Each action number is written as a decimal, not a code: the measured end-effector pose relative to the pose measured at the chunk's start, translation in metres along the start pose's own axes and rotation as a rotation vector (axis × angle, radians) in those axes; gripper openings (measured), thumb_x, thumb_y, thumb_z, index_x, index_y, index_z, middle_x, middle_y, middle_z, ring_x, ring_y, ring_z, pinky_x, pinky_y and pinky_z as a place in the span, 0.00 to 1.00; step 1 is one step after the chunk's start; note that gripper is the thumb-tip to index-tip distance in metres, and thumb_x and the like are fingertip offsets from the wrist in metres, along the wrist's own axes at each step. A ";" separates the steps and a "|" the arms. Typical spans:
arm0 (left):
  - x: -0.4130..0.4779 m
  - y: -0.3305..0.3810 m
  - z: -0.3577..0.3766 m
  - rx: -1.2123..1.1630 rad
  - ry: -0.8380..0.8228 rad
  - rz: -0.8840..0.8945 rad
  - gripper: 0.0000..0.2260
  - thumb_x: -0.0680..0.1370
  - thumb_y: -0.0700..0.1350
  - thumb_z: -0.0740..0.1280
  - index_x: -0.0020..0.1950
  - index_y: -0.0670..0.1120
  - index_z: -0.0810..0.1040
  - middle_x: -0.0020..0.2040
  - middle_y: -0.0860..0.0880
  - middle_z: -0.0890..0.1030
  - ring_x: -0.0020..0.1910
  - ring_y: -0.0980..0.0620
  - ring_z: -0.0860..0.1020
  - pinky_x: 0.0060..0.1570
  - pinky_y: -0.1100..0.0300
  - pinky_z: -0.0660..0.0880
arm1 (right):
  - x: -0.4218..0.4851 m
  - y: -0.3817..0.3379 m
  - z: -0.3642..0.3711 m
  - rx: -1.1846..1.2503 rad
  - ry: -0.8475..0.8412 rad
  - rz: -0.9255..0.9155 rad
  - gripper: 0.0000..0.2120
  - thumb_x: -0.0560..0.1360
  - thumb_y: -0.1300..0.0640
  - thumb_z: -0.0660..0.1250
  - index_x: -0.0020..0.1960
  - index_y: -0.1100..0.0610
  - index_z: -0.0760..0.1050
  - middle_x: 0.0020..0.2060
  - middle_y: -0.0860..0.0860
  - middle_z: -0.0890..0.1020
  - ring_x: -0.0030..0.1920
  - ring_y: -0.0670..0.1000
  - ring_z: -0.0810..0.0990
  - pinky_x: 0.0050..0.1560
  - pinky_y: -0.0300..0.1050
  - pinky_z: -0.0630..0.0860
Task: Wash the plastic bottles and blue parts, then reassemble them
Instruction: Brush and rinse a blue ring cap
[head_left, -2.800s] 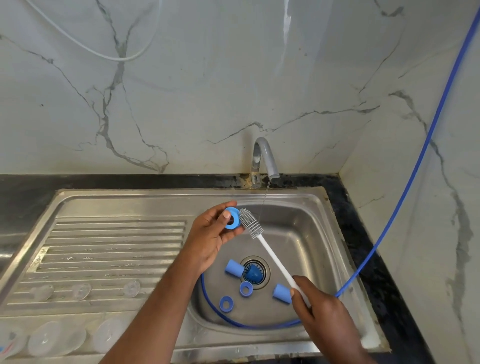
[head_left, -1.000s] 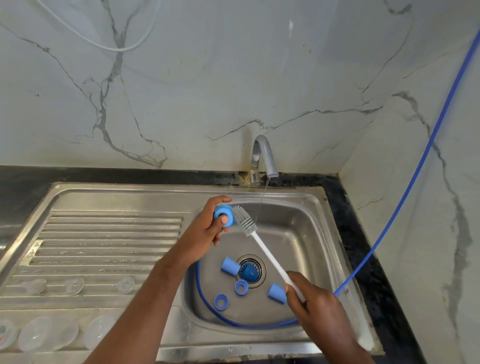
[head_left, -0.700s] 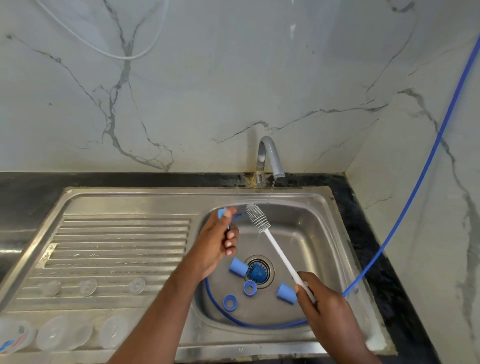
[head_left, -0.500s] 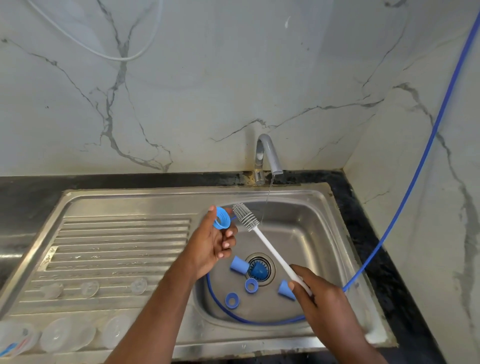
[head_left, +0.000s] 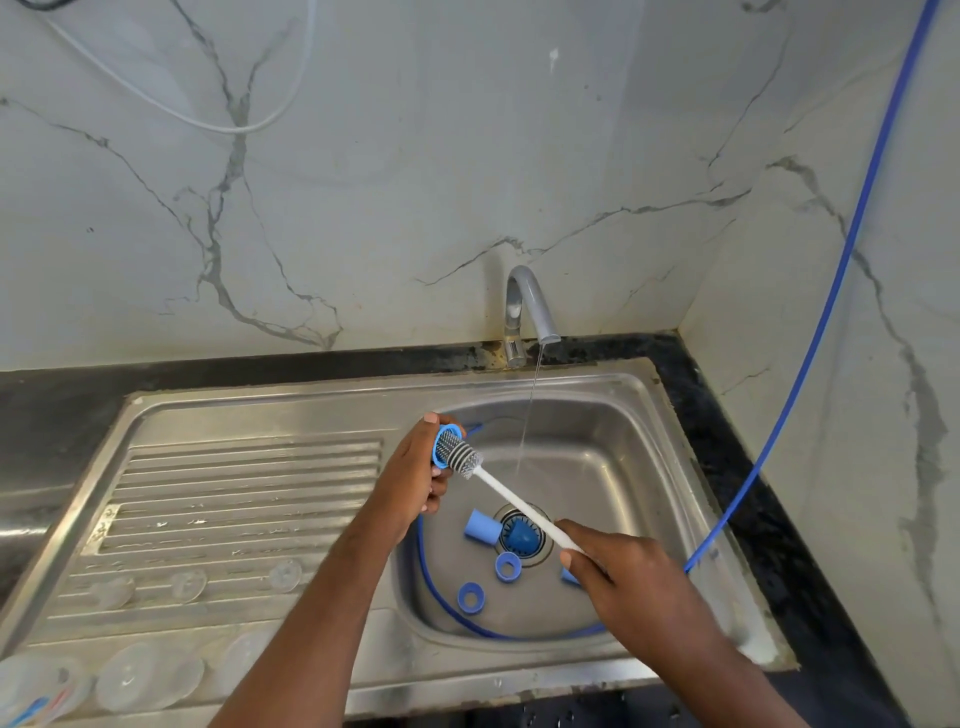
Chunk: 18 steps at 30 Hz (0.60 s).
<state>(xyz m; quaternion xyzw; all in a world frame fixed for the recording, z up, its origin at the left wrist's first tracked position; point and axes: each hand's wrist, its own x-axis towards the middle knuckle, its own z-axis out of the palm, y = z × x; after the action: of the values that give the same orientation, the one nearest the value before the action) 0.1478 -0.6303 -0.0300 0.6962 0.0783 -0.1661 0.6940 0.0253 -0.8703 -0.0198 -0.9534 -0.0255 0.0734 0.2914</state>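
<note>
My left hand (head_left: 410, 480) pinches a blue ring (head_left: 443, 453) over the left side of the sink basin (head_left: 613, 457). My right hand (head_left: 618, 577) grips the white handle of a bottle brush (head_left: 498, 486); its grey bristle head is pushed into the ring's opening. On the basin floor lie a blue cap (head_left: 480, 526), two blue rings (head_left: 507, 566) (head_left: 470, 596) and another blue cap (head_left: 567, 574) mostly hidden under my right hand. Clear plastic bottles (head_left: 148, 675) and clear teats (head_left: 189, 584) lie on the draining board.
A thin stream of water runs from the grey tap (head_left: 530, 306) into the basin, right of the brush. A blue hose (head_left: 810, 332) hangs down the right wall and loops round the basin floor. A blue strainer (head_left: 519, 535) sits in the drain.
My left hand turned the blue ring from its flat face to its open side. The brush head moved left, from beside the ring into its opening.
</note>
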 end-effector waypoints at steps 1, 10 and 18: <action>0.001 0.000 0.000 -0.001 0.010 -0.025 0.21 0.86 0.58 0.50 0.54 0.48 0.78 0.31 0.51 0.63 0.26 0.56 0.59 0.24 0.65 0.56 | 0.000 -0.002 0.001 0.031 -0.011 0.012 0.17 0.81 0.44 0.62 0.69 0.33 0.68 0.39 0.48 0.81 0.40 0.49 0.78 0.43 0.46 0.78; 0.008 0.007 -0.017 0.055 -0.036 -0.253 0.21 0.84 0.61 0.54 0.48 0.45 0.73 0.28 0.51 0.63 0.23 0.56 0.57 0.21 0.66 0.52 | -0.004 -0.002 -0.012 -0.352 0.239 -0.231 0.18 0.76 0.47 0.64 0.65 0.41 0.79 0.34 0.45 0.74 0.26 0.49 0.73 0.22 0.40 0.66; 0.014 0.005 -0.023 0.223 0.045 -0.135 0.21 0.84 0.60 0.54 0.49 0.46 0.78 0.27 0.50 0.66 0.23 0.55 0.61 0.24 0.64 0.57 | 0.009 -0.007 -0.033 -0.486 0.113 -0.187 0.24 0.73 0.50 0.76 0.67 0.41 0.75 0.39 0.46 0.78 0.31 0.51 0.79 0.26 0.44 0.69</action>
<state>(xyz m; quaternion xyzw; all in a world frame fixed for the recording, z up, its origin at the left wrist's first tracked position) 0.1654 -0.6090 -0.0302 0.7657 0.1215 -0.2042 0.5977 0.0395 -0.8819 0.0094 -0.9915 -0.1142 -0.0153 0.0606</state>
